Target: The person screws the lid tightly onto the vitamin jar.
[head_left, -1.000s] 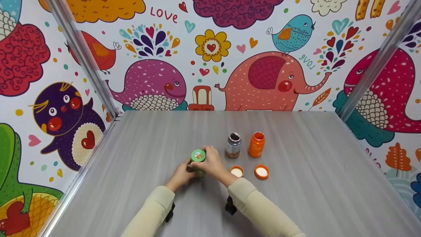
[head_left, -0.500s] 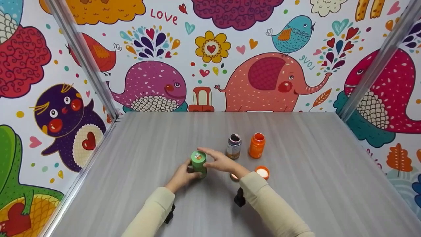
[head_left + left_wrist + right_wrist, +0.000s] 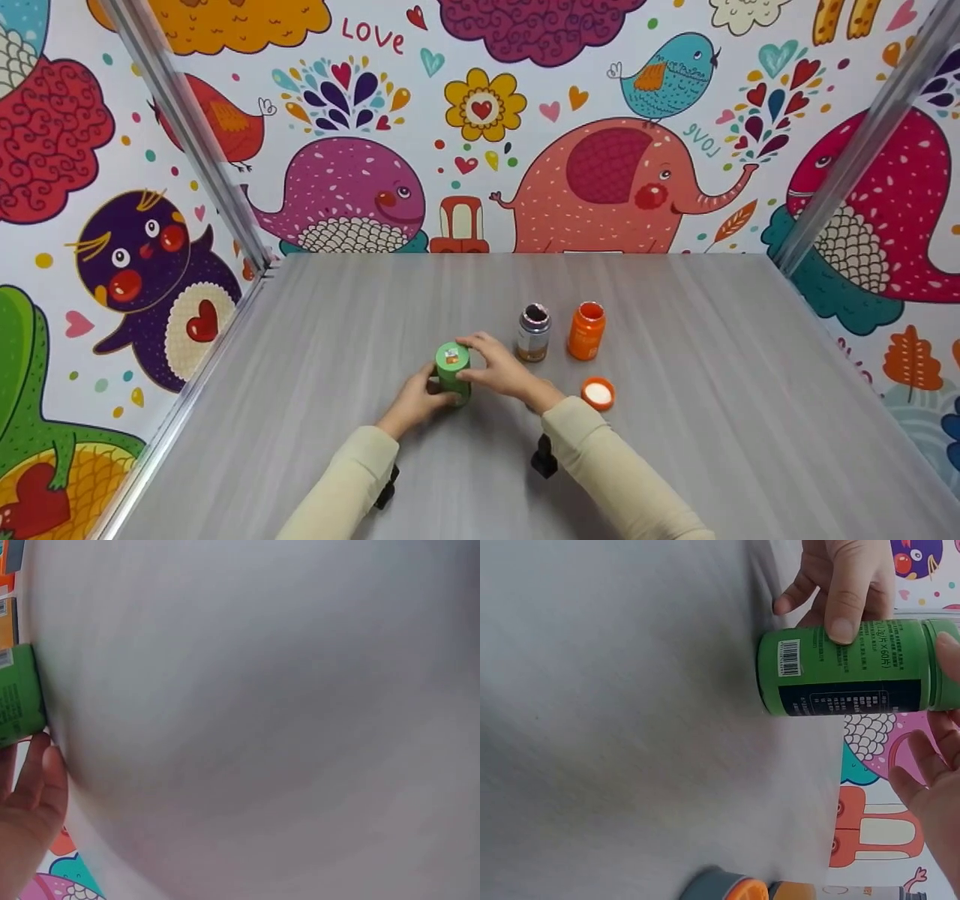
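A green pill bottle stands upright on the table, with a dark blue label panel and a barcode showing in the right wrist view. My left hand grips its body low down, thumb across the near side. The green cap, with a small picture on top, sits on the bottle. My right hand pinches that cap between thumb and fingertips from the right. In the left wrist view the lower part of the green bottle shows at the left edge, with fingers beside it.
Behind the right hand stand an uncapped grey bottle and an uncapped orange bottle. An orange cap lies inside up on the table, right of the right wrist. A grey cap with an orange inside shows in the right wrist view.
My right hand has turned back to the right from around the cap; its fingers spread, then closed on the cap again. The right forearm now covers the nearer loose cap. The left hand stays put.
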Available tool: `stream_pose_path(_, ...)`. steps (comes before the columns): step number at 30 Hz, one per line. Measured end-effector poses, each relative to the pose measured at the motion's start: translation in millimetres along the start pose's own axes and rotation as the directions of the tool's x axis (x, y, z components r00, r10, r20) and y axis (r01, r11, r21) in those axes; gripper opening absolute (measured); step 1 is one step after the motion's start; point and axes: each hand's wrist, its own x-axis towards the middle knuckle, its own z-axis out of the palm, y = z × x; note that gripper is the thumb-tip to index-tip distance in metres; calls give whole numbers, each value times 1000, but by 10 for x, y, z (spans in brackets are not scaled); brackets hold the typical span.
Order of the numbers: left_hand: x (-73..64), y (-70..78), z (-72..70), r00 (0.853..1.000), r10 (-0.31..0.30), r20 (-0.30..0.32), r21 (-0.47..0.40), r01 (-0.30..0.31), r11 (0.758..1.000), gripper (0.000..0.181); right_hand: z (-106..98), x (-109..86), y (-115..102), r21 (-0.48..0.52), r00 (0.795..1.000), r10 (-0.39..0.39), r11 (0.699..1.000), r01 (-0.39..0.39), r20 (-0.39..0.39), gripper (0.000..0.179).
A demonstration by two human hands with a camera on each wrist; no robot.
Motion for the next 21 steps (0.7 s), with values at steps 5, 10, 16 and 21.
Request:
stream_pose_path(5, -6, 13, 7, 1000, 14, -8, -2, -14, 1000, 58, 45, 5, -28, 40, 1000, 5, 999, -6, 18, 55)
stream_pose_path(10, -11, 11, 10, 1000, 21, -22, 1, -21, 1000, 60, 102, -3, -64, 79, 998, 37, 996, -33, -49, 57)
stream_pose_path(16, -17, 18, 8, 999, 23, -23, 17, -23, 1000, 61, 236, 19, -96, 32, 977, 58, 998, -52, -203, 57)
stream_pose_path(21, -27, 22, 1, 1000, 6, -22, 21, -6, 1000, 63, 338, 49, -144, 6, 934, 133, 990, -139, -333, 54)
